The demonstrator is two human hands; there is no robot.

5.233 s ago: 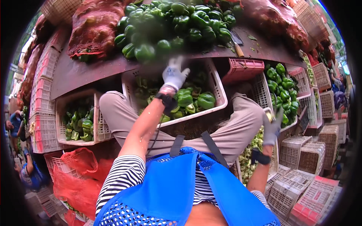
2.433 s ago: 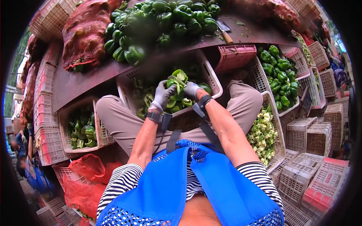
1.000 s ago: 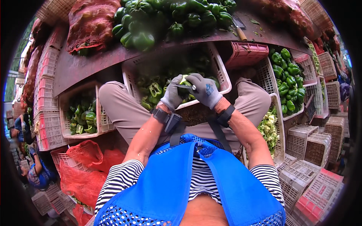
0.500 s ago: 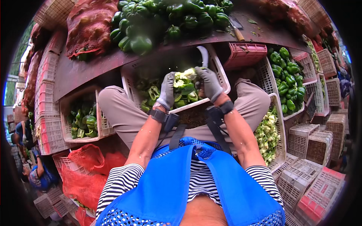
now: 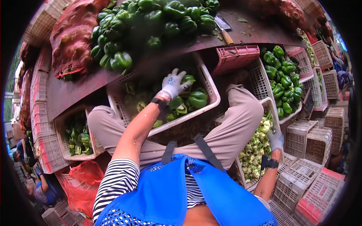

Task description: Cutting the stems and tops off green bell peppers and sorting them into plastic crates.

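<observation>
A green pepper (image 5: 189, 78) sits in the upper middle of the frame, in the gap between the thumb and fingers of the left hand (image 5: 172, 84). That gloved hand is spread wide, fingers fanned toward the top of the frame; it appears to touch the pepper, though I cannot tell whether it bears any of its weight. Just below, more green peppers (image 5: 198, 98), some cut open, lie in the white crate (image 5: 209, 81) that the hand reaches over.

Toward the lower right, the right hand (image 5: 276, 140) is at the edge of a crate of pale green trimmings (image 5: 253, 155) (its fingers are partly hidden, so I cannot tell how far they are closed or whether they hold anything).

Whole peppers (image 5: 284, 81) fill a crate at upper right. Along the top, a pepper pile (image 5: 175, 10) covers part of a dark table (image 5: 85, 88), with a wooden-handled knife (image 5: 226, 37) to its right and a red mesh sack (image 5: 73, 41) to its left.
</observation>
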